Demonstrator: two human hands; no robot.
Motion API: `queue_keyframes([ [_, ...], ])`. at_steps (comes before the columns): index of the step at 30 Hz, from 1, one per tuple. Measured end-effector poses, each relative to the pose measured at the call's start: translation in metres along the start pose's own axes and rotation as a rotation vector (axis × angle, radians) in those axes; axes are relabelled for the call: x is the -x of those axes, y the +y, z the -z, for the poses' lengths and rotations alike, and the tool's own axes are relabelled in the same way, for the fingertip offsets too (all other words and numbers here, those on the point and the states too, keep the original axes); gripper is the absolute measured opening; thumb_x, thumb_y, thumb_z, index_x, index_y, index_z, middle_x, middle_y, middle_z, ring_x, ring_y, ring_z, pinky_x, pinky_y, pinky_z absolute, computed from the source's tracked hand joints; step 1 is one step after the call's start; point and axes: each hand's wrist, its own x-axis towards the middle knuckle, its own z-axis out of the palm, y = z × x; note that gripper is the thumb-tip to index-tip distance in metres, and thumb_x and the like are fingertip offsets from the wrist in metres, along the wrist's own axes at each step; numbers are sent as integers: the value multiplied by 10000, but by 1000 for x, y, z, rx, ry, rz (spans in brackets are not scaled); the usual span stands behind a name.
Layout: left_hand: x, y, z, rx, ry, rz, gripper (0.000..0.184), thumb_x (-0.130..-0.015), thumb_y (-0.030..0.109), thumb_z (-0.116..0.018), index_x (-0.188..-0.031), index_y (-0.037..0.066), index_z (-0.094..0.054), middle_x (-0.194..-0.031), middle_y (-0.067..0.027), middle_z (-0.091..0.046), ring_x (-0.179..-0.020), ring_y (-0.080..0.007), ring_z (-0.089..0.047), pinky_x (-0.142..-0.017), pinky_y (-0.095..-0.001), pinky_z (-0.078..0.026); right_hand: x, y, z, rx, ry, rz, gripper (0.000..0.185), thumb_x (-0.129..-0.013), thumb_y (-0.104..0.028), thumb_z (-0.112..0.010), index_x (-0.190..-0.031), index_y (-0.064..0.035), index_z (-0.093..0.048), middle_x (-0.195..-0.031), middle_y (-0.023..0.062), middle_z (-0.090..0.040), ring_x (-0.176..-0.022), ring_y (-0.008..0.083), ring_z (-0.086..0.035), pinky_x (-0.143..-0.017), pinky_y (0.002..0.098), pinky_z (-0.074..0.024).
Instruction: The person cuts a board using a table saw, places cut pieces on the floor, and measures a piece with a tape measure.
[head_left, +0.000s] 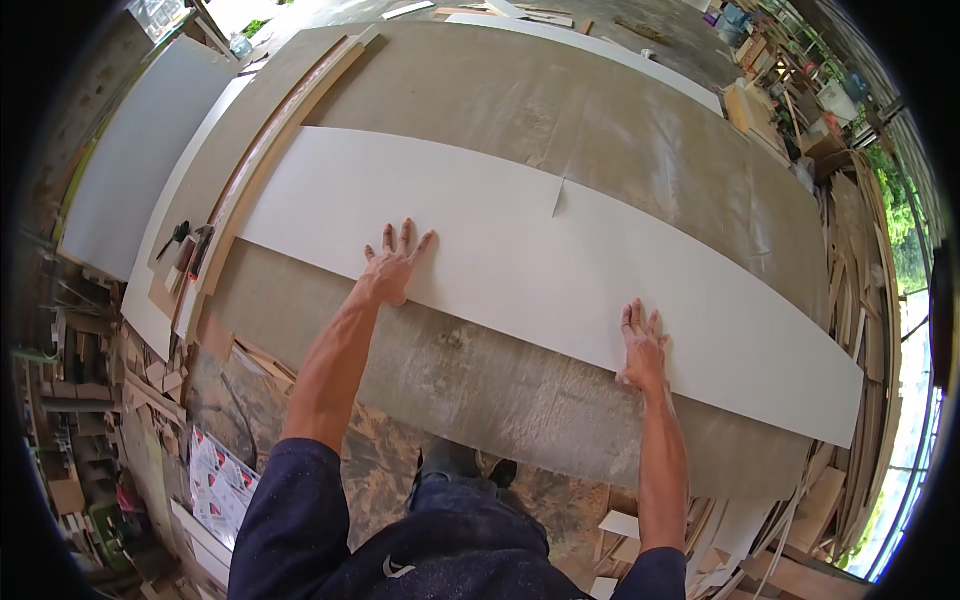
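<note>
Across the bench (450, 80) lies our white board (500, 230), one end against or just beside the wooden rail (283, 125), its long axis running rightward from it. Our left hand (392, 270) is nearer the rail, our right hand (643, 350) well along from it; both are open, fingers spread, over the board's near edge. Our palms' contact is hidden. We cannot tell whether the thin sliver (559, 197) at the far edge is attached.

A printed sheet (218, 487) is lying down on my left, and scrap wood (860, 250) is sitting heaped over right!
</note>
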Motion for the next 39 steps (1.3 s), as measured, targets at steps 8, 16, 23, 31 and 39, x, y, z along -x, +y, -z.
queue_keyframes([
  [8,-7,4,6,39,15,-2,1429,-520,-89,-824,-1606,327,6,-1663,-197,74,-1502,-501,2,-1088,-773,-238,-2,-4,22,-12,-53,7,1293,-549,-44,-874,-1601,-141,-129,-1688,53,-59,-1508,460,-129,-1116,718,-295],
  [16,-15,4,13,3,7,-3,1403,-539,-82,-814,-1606,331,-2,-1668,-178,69,-1505,-494,3,-1099,-761,-240,-16,2,15,29,-25,27,1323,-518,-83,-906,-1595,-124,-139,-1683,83,-69,-1498,478,-142,-1095,721,-330],
  [23,-24,4,17,16,-4,1,1384,-550,-107,-783,-1608,320,0,-1667,-183,74,-1506,-492,17,-1104,-763,-220,-24,10,13,16,7,68,1356,-486,-102,-925,-1593,-117,-142,-1681,96,-78,-1489,494,-155,-1068,745,-342],
  [31,-32,3,18,12,13,-6,1389,-539,-127,-760,-1608,332,-1,-1667,-186,75,-1508,-491,19,-1099,-766,-215,-35,12,14,47,-16,55,1396,-462,-110,-932,-1597,-116,-119,-1682,101,-62,-1489,498,-150,-1064,751,-338],
  [39,-41,0,17,19,49,-17,1406,-537,-102,-791,-1605,336,12,-1667,-188,70,-1504,-501,8,-1085,-778,-225,-42,12,23,20,-37,57,1408,-463,-98,-936,-1601,-128,-108,-1687,71,-34,-1505,470,-123,-1085,745,-317],
])
